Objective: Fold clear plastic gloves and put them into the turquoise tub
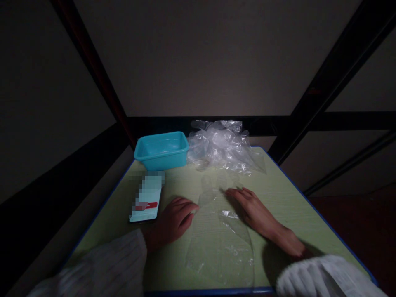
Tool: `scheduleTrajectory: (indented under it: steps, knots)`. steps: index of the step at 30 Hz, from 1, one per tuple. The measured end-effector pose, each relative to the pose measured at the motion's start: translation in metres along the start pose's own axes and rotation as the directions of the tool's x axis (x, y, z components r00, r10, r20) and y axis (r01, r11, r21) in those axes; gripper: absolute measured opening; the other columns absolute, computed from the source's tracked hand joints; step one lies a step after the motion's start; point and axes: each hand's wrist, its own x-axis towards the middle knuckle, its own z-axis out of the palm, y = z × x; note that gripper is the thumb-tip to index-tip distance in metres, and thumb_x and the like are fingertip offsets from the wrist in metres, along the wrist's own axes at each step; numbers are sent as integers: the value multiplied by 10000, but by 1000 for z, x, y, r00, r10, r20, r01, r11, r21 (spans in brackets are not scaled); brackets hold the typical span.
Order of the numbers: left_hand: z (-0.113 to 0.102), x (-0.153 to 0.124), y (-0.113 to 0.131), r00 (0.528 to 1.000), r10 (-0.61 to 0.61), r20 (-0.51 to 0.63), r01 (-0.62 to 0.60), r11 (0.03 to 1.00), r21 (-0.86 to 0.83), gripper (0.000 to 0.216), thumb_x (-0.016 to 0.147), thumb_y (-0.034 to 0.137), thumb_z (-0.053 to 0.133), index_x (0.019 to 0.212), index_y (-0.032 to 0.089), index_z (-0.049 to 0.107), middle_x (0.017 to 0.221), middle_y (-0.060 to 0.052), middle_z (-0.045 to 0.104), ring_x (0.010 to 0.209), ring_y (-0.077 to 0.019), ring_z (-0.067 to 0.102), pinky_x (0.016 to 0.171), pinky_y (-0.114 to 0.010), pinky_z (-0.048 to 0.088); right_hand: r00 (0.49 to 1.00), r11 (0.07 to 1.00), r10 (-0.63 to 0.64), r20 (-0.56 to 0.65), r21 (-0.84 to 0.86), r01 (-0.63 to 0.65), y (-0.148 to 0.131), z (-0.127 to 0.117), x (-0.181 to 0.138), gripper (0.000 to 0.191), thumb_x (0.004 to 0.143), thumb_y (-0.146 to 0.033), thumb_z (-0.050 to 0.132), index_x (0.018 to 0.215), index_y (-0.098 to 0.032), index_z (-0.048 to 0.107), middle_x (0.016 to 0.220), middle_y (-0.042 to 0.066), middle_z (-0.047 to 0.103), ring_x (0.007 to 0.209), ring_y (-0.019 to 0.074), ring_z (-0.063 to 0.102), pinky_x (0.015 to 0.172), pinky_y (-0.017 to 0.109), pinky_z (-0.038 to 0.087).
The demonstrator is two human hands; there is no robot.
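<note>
A clear disposable plastic glove (221,247) is spread flat in the middle of the table, its fingers pointing away from me and its wide cuff near the front edge. My left hand (175,218) rests at the glove's left side, fingers bent, with a gap between thumb and forefinger; nothing shows in it. My right hand (250,206) lies at the glove's right side, palm down, fingers stretched out over the glove's upper right part. Whether its fingertips press on the film I cannot tell.
Behind the glove lies a crumpled heap of clear plastic gloves (221,146). A turquoise plastic basket (165,161) stands at the back left. A phone (148,196) with a lit screen lies left of my left hand. The light-green table (287,206) has a blue edge; a wall rises behind.
</note>
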Motion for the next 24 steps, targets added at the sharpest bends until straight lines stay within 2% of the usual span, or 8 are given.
scheduleTrajectory:
  steps: [3, 6, 12, 18, 24]
  knots:
    - [1, 1, -1, 1000, 10, -13, -10, 1000, 5, 228, 856, 116, 408, 990, 162, 587, 903, -71, 657, 848, -196, 592, 773, -349, 477, 1000, 1000, -6, -14, 6, 6, 1, 0, -1, 717, 555, 72, 363, 1221, -170, 469, 1203, 108, 590, 1123, 246, 529, 967, 490, 385]
    - [1, 2, -2, 999, 32, -24, -32, 999, 7, 255, 845, 101, 420, 1037, 154, 580, 1038, -93, 649, 970, -212, 573, 855, -380, 458, 1000, 1000, -1, -17, 1, 1, 1, 0, -1, 718, 551, 65, 361, 1224, -161, 466, 1209, 114, 587, 1135, 254, 520, 968, 501, 382]
    - [0, 2, -5, 995, 16, 97, -20, 999, 45, 301, 832, 100, 461, 1099, 183, 572, 1228, -82, 576, 1140, -227, 484, 954, -419, 394, 999, 1000, 20, -30, 17, -20, 1, -4, -1, 714, 526, 64, 346, 1188, -163, 483, 1181, 100, 604, 1118, 239, 526, 964, 495, 381]
    - [0, 3, -5, 994, 21, 110, -23, 1000, 21, 260, 822, 99, 473, 1028, 201, 594, 1151, -71, 610, 1090, -217, 512, 937, -408, 397, 999, 999, 18, -43, 39, -16, 2, -5, -1, 628, 553, 62, 358, 1111, -173, 525, 1100, 83, 640, 1057, 237, 561, 970, 492, 366]
    - [-2, 5, -2, 993, 56, 107, -58, 998, 16, 206, 837, 96, 454, 949, 183, 603, 1033, -75, 645, 996, -213, 554, 879, -391, 419, 999, 999, 5, -39, 38, -4, 0, -2, 0, 604, 575, 57, 366, 1106, -167, 548, 1044, 83, 656, 985, 240, 585, 909, 459, 417]
